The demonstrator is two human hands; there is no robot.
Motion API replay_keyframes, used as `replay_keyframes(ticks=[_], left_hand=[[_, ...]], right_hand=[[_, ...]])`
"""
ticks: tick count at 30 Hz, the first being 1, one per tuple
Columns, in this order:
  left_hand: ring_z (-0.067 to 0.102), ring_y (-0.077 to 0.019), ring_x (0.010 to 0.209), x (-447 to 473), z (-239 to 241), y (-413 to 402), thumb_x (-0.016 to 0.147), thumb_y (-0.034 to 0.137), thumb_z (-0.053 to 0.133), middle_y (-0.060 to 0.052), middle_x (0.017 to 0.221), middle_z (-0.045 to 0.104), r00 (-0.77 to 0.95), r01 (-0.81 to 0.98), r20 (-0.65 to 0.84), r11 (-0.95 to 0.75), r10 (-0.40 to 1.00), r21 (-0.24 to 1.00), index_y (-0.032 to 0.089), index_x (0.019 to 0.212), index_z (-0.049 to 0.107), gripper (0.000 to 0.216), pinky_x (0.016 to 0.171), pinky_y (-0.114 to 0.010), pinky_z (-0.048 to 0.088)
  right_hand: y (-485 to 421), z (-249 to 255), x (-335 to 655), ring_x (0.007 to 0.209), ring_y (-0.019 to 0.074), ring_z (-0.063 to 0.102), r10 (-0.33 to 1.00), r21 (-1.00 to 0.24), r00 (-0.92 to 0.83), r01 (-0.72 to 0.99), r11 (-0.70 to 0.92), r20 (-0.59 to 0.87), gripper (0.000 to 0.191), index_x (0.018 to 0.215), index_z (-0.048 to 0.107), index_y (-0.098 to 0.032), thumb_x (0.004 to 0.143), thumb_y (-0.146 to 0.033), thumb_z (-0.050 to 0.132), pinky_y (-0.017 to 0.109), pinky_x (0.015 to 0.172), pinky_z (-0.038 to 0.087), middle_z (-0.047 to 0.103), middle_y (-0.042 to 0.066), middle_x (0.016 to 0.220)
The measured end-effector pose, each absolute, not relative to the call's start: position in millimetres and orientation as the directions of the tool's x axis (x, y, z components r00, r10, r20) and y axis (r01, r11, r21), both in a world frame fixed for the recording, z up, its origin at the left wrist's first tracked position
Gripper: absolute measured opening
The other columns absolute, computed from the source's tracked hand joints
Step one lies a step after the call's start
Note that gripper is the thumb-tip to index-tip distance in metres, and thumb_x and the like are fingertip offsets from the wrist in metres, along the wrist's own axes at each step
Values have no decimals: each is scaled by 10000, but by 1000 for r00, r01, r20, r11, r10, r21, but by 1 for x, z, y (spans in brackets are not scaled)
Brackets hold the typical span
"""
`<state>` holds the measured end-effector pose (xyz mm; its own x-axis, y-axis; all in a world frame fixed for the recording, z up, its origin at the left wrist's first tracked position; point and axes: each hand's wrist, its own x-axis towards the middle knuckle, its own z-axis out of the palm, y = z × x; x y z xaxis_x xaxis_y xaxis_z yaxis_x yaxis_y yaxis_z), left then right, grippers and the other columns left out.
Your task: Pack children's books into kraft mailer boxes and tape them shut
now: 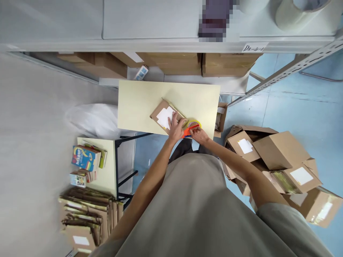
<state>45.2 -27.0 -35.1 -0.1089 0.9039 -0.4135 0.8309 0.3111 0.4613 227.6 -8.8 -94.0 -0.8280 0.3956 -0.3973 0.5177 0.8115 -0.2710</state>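
Note:
A small cardboard box (pixel 160 112) with white labels lies on a pale yellow table (pixel 139 103). My left hand (pixel 176 127) presses flat on the box's near end, fingers spread. My right hand (pixel 198 135) is closed round the orange handle of a tape dispenser (pixel 192 127), whose yellowish roll sits at the box's right corner near the table's front edge.
A pile of taped cardboard boxes (pixel 281 157) lies on the blue floor at right. A lower side table (pixel 108 171) at left carries colourful books (pixel 85 157), with flattened cartons (pixel 85 214) below it. Metal shelving (pixel 171 46) with boxes runs behind. A white bag (pixel 93 119) sits left.

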Motion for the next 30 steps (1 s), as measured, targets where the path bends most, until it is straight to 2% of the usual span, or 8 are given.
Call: replay_keyframes(ticks=[3,8,12,17,19,24,28,30], left_hand=[[-4,-385,1754,43,-37,-29,810,112,666,-29,1869,195,-92,837,-386,282,918,469,325,1492,659,715,1389,-666,-26],[-33,-321,1761,45,-44,-29,815,49,643,-39,1884,117,-80,869,-343,234,936,436,292,1429,671,662,1401,-619,-32],[-10,-346,1758,47,-50,-29,842,74,680,-55,1881,122,-87,852,-316,235,945,467,247,1384,691,569,1398,-641,-43],[-25,-364,1756,44,-56,-33,856,77,727,-96,1874,158,-54,867,-272,180,961,465,232,1401,676,569,1394,-675,-19],[-41,-348,1759,42,-58,-33,838,36,701,-79,1878,155,-54,875,-289,185,956,448,258,1406,676,611,1401,-666,-21],[-26,-348,1760,38,-59,-32,840,41,681,-83,1869,205,-36,863,-305,184,952,471,258,1412,681,612,1400,-675,-23],[39,-396,1753,32,-51,-34,860,50,684,-108,1855,246,-2,838,-257,142,966,527,233,1373,702,545,1401,-683,20],[90,-414,1746,29,-48,-35,854,45,702,-124,1840,275,8,842,-236,121,972,526,244,1342,710,527,1390,-711,76]], right_hand=[[4,-94,278,1188,341,744,421,-246,-789,561,791,-447,416,1476,505,37,1128,-184,449,476,1175,429,765,312,1262],[42,-87,333,1143,374,753,592,-149,-634,735,662,-498,477,1475,475,32,1174,-334,423,494,1147,405,763,323,1236],[62,-76,294,1159,371,757,656,-181,-578,800,572,-485,527,1495,470,30,1182,-390,413,480,1146,401,768,320,1259],[74,-56,236,1207,368,757,633,-244,-547,828,505,-548,614,1574,429,51,1177,-416,436,459,1179,404,768,323,1289],[80,-49,229,1247,370,745,610,-257,-531,838,482,-588,614,1555,488,36,1163,-436,480,447,1169,435,762,324,1316],[102,-33,216,1341,385,705,553,-291,-447,890,350,-703,487,1352,737,-62,1111,-466,609,434,1118,522,751,288,1390],[110,-6,203,1286,370,746,634,-268,-376,926,265,-675,417,1291,784,-106,1055,-442,712,399,1062,557,793,252,1327],[109,11,203,1229,363,776,707,-259,-313,947,188,-634,471,1306,771,-82,1099,-480,628,382,1003,575,797,287,1279]])
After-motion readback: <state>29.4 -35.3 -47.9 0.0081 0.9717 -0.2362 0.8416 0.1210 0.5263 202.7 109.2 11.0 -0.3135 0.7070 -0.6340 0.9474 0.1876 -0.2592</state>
